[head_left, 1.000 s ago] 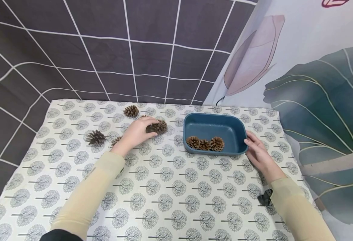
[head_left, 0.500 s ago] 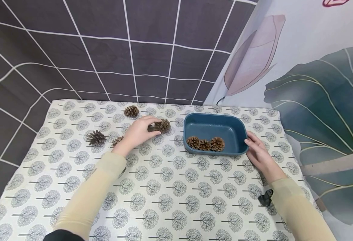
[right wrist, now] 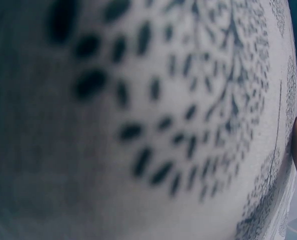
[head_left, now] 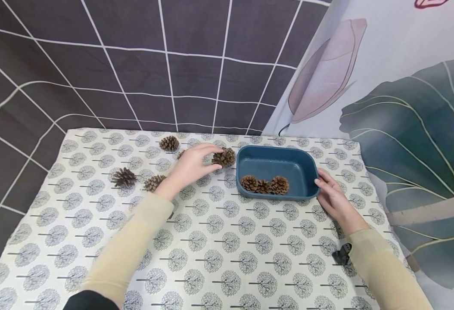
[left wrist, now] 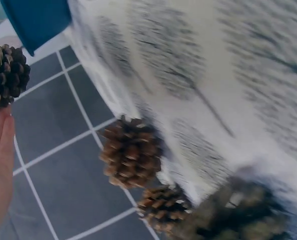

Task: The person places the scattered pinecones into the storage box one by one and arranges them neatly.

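My left hand (head_left: 194,165) pinches a brown pine cone (head_left: 225,158) between thumb and fingertips, just left of a dark blue rectangular container (head_left: 300,168). In the left wrist view the same pine cone (left wrist: 9,75) sits at the fingertips, apart from the container (left wrist: 38,22). Inside the container, three pine cones (head_left: 279,185) line the near wall. My right hand (head_left: 331,196) holds the container's right end, thumb at the rim and fingers along the outer wall. The right wrist view shows mostly blurred cloth and a bit of finger at its right edge.
Left of the container lie several more pine cones: one near the back (head_left: 169,143), a spiky dark one (head_left: 124,177), one by the left wrist (head_left: 154,182), and one (head_left: 181,153) mostly hidden behind the hand. Tree-patterned cloth (head_left: 211,267) covers the table; a dark tiled-pattern backdrop (head_left: 196,73) rises behind.
My left hand has carried the pine cone rightward and slightly back, close to the container's left side. A pine cone near its wrist is more exposed. My right hand and the container stay put.
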`<state>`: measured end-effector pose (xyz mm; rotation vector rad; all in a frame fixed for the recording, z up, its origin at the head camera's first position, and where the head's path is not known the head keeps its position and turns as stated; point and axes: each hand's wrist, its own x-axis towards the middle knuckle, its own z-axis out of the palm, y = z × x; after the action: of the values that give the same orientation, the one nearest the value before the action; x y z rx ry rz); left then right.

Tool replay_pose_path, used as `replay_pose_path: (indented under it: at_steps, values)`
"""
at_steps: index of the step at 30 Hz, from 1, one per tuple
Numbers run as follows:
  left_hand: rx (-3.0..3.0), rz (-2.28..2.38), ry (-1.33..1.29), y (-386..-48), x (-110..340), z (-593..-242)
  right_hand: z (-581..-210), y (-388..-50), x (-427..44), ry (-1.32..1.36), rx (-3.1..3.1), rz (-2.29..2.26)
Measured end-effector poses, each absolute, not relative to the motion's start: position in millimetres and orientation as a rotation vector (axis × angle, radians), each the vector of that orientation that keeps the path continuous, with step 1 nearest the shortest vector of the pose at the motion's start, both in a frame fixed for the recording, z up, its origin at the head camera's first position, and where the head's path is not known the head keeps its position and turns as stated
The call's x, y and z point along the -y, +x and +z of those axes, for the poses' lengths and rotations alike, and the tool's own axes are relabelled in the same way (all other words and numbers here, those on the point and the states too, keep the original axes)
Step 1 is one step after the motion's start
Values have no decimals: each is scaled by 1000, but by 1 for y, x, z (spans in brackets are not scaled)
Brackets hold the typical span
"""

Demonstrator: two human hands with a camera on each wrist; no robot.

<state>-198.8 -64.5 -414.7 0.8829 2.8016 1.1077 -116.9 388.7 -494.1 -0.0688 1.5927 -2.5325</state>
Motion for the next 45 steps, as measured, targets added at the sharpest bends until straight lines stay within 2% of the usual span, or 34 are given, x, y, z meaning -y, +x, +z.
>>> replay_pose_path:
  at_steps: [20,45]
  values:
    - [-2717,1141,1138,-196,-15,-386,-496,-118,-389,-75,-1607,-2525]
    - [-2622,874,1326,-189,-117,-407,-487,-115,-386,-10,-1668,-2462]
